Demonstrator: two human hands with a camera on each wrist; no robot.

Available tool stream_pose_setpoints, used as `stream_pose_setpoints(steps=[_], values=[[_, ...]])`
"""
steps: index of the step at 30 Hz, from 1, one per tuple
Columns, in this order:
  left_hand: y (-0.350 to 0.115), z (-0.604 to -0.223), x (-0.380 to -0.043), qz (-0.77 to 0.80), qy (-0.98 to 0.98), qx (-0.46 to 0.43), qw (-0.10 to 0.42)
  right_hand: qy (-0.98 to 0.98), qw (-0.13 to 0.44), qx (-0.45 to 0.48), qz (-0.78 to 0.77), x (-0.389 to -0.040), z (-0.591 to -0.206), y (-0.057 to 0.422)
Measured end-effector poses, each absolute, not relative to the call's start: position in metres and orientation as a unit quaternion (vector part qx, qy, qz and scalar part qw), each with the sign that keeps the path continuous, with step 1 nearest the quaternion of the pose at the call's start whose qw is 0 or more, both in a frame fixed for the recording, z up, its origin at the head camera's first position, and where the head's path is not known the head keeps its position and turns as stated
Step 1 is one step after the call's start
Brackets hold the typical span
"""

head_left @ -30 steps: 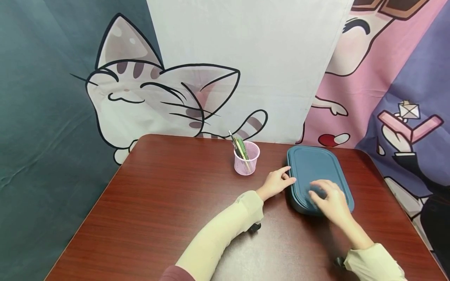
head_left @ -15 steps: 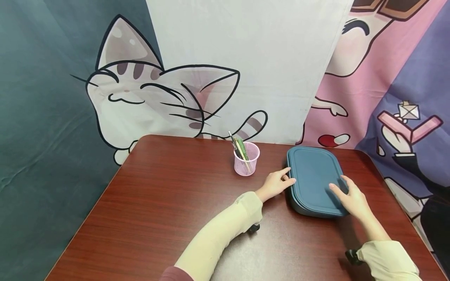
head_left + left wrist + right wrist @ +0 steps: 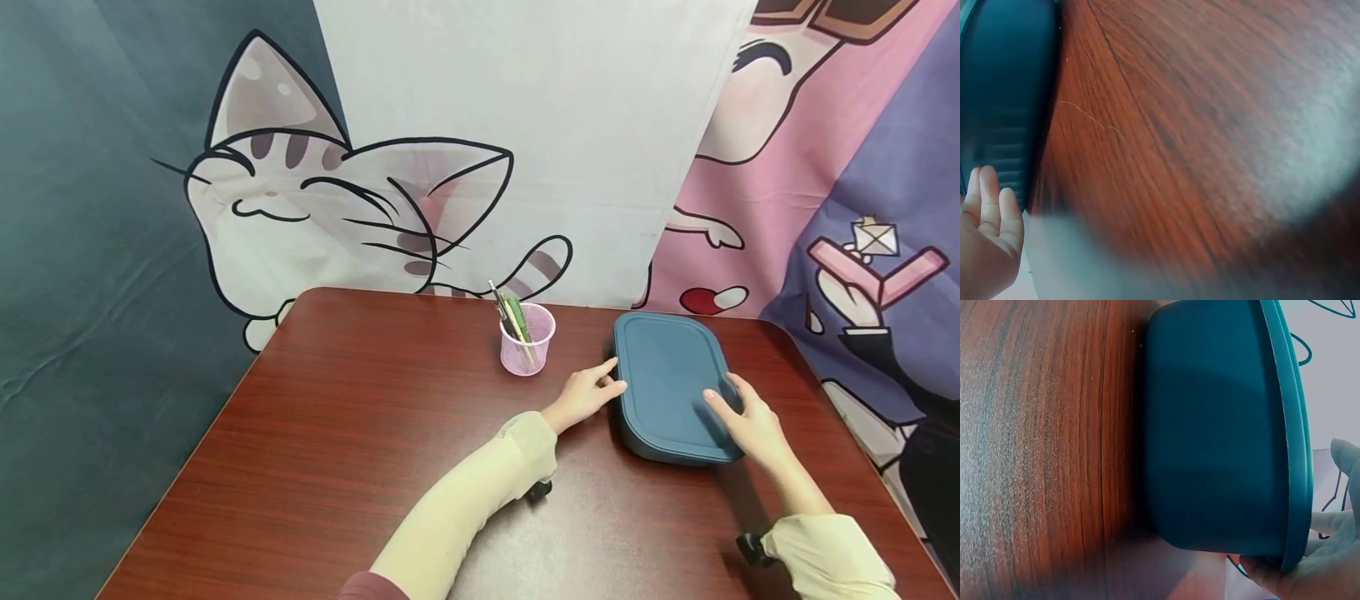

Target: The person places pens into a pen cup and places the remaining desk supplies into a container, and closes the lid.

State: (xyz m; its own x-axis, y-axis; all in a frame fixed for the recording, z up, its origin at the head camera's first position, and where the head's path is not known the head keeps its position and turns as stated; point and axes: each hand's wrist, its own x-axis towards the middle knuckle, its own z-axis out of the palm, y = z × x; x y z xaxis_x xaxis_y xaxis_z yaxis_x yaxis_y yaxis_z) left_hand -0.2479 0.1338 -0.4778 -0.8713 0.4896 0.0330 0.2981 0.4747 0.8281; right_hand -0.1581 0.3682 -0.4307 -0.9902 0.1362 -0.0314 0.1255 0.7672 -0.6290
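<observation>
A blue rectangular box (image 3: 652, 452) with a rounded lid (image 3: 671, 383) of the same colour stands at the right of the table in the head view. My left hand (image 3: 587, 395) is at the box's left side. In the left wrist view its fingers (image 3: 989, 194) lie fairly straight against the ribbed side wall. At the near right corner is my right hand (image 3: 756, 425), its thumb over the lid. The right wrist view has the thumb (image 3: 1342, 456) apart from the lid, with other fingers (image 3: 1260, 570) touching around the rim; some fingertips are hidden.
A pink mesh pen cup (image 3: 525, 350) holding several pens stands left of the box near the table's back edge. The brown wooden table (image 3: 360, 433) extends left and towards me. A printed cloth (image 3: 570, 142) hangs behind it.
My right hand has moved from over the lid to the box's right edge. The lid's left rim, doubled before, now looks flush with the box. My left hand has barely shifted.
</observation>
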Motion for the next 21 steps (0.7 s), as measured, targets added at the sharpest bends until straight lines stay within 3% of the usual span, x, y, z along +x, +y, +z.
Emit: stream_pose_setpoints(steps=[21], values=[[0.1326, -0.4800, -0.2456, 0.444, 0.860, 0.235, 0.094, -0.949, -0.042, -0.049, 0.308, -0.1639, -0.4320, 0.3746]])
